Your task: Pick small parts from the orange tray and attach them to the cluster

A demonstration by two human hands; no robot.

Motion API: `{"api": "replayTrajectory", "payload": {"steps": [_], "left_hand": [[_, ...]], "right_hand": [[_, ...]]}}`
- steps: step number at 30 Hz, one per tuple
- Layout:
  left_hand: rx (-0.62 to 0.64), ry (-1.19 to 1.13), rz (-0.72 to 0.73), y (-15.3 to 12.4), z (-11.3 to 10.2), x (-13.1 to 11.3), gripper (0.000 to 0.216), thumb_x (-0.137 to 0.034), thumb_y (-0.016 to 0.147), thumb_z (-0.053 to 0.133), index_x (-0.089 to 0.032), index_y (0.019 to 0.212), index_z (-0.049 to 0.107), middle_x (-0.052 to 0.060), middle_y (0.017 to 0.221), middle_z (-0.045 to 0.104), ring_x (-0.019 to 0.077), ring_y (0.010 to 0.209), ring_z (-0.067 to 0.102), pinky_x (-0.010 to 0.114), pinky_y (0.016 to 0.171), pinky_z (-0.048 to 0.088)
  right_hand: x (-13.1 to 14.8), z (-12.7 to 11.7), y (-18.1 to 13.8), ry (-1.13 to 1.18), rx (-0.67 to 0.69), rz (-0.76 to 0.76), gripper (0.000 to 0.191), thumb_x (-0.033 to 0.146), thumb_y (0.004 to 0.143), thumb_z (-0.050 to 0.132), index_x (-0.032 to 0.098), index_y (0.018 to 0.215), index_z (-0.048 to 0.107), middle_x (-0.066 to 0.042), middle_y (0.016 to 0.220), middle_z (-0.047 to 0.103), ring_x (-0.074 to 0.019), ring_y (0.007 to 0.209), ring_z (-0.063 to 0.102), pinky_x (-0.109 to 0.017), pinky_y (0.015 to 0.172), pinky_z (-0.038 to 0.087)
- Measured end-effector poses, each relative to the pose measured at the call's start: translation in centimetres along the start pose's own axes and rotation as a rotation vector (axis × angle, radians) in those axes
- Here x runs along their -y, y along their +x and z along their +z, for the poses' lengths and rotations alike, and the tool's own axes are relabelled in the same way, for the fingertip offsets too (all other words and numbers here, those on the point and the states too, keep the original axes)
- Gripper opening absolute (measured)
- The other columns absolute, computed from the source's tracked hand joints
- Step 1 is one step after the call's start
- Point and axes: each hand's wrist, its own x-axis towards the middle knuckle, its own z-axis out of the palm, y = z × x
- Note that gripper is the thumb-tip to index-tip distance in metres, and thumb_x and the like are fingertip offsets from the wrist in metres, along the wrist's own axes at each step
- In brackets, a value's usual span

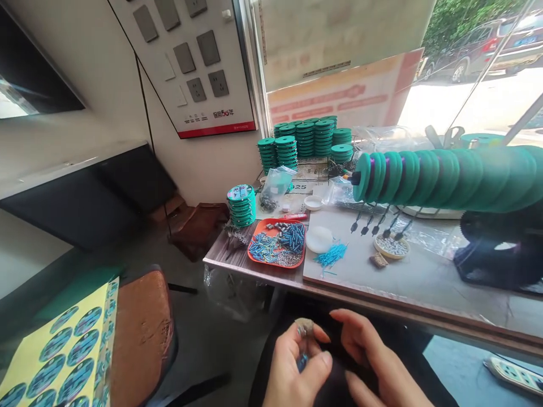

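Both hands are low in front of me, below the table edge, over my dark lap. My left hand point(297, 362) is curled, thumb and fingers pinching small parts, a greyish bit at the fingertips and something blue beneath; what they are is too small to tell. My right hand point(373, 356) lies beside it with fingers loosely stretched toward the left hand, nothing visible in it. On the table beyond, an orange tray point(254, 257) holds blue and silver small parts, and loose teal sticks point(331, 255) lie next to a white lid point(319, 239).
A row of green spools on a rod point(445, 175) spans the right side over a dark stand point(496, 249). Stacks of green spools point(305, 138) stand by the window, another stack point(241, 204) near the table corner. Yellow sticker sheet point(59, 350) and brown stool point(142, 333) at left.
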Motion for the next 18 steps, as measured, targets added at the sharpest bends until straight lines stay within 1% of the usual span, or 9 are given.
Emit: {"api": "replayTrajectory", "payload": {"steps": [3,5,7,8,9,11,14,16,18], "left_hand": [[0.02,0.075,0.02,0.0,0.0,0.0,0.026,-0.033,0.064,0.069,-0.017,0.084,0.065,-0.003,0.06,0.048,0.0139,0.06,0.044,0.025,0.059,0.037],[0.026,0.071,0.031,0.2,0.3,0.0,0.026,-0.037,0.066,0.069,-0.016,0.081,0.065,-0.001,0.062,0.05,0.0147,0.063,0.046,0.026,0.062,0.038],[0.004,-0.002,0.01,0.5,0.5,0.0,0.025,-0.039,0.067,0.069,-0.016,0.074,0.064,0.0,0.064,0.054,0.0152,0.065,0.048,0.027,0.065,0.04],[-0.014,-0.044,-0.013,0.7,0.6,0.0,0.025,-0.039,0.067,0.07,-0.016,0.07,0.062,0.0,0.064,0.054,0.0149,0.065,0.048,0.027,0.065,0.04],[-0.036,-0.076,-0.037,0.8,0.7,0.0,0.025,-0.039,0.067,0.071,-0.016,0.067,0.061,0.0,0.063,0.054,0.0142,0.064,0.048,0.026,0.063,0.04],[-0.069,-0.105,-0.081,1.0,0.6,0.0,0.026,-0.037,0.065,0.074,-0.016,0.064,0.059,-0.003,0.059,0.05,0.0114,0.057,0.044,0.024,0.056,0.038],[-0.096,-0.121,-0.118,1.0,0.3,0.1,0.026,-0.036,0.064,0.075,-0.016,0.065,0.058,-0.006,0.053,0.044,0.0071,0.046,0.034,0.021,0.046,0.03],[-0.075,-0.132,-0.127,0.9,0.3,0.2,0.026,-0.038,0.066,0.072,-0.017,0.069,0.058,-0.008,0.051,0.04,0.0058,0.043,0.028,0.021,0.043,0.025],[-0.012,-0.148,-0.16,0.7,0.3,0.3,0.026,-0.041,0.072,0.065,-0.017,0.08,0.059,-0.008,0.051,0.04,0.0062,0.042,0.025,0.021,0.042,0.021]], "right_hand": [[-0.1,1.2,-0.7,0.015,0.024,0.082,0.055,0.008,0.075,0.036,0.025,0.127,0.028,0.001,0.082,0.056,-0.0101,0.075,0.062,-0.017,0.068,0.049],[-0.2,2.1,-1.3,0.027,-0.023,0.097,0.055,0.008,0.076,0.032,0.025,0.128,0.029,-0.003,0.095,0.06,-0.0119,0.09,0.062,-0.021,0.078,0.049],[-0.3,2.8,-1.6,0.002,-0.073,0.077,0.054,0.008,0.077,0.029,0.026,0.129,0.029,-0.006,0.113,0.058,-0.0138,0.106,0.057,-0.026,0.088,0.046],[-0.3,2.9,-1.6,-0.022,-0.092,0.073,0.053,0.008,0.079,0.028,0.026,0.129,0.03,-0.006,0.118,0.056,-0.014,0.108,0.056,-0.027,0.09,0.046],[-0.3,2.9,-1.6,-0.045,-0.103,0.072,0.051,0.009,0.08,0.029,0.025,0.128,0.031,-0.006,0.117,0.057,-0.0136,0.104,0.058,-0.026,0.087,0.047],[-0.3,2.4,-1.3,-0.082,-0.106,0.069,0.042,0.013,0.084,0.034,0.025,0.124,0.035,-0.004,0.102,0.062,-0.0114,0.086,0.064,-0.021,0.074,0.051],[-0.5,1.1,-0.6,-0.127,-0.075,-0.009,0.02,0.018,0.087,0.044,0.026,0.105,0.045,0.003,0.079,0.06,-0.008,0.063,0.061,-0.015,0.058,0.05],[-0.7,0.4,-0.4,-0.149,-0.058,-0.059,0.008,0.018,0.089,0.044,0.025,0.091,0.046,0.004,0.072,0.057,-0.007,0.059,0.058,-0.014,0.055,0.048],[-0.7,0.0,-0.3,-0.16,-0.051,-0.088,0.008,0.017,0.09,0.042,0.024,0.087,0.045,0.005,0.069,0.055,-0.0063,0.056,0.057,-0.013,0.053,0.047]]}}
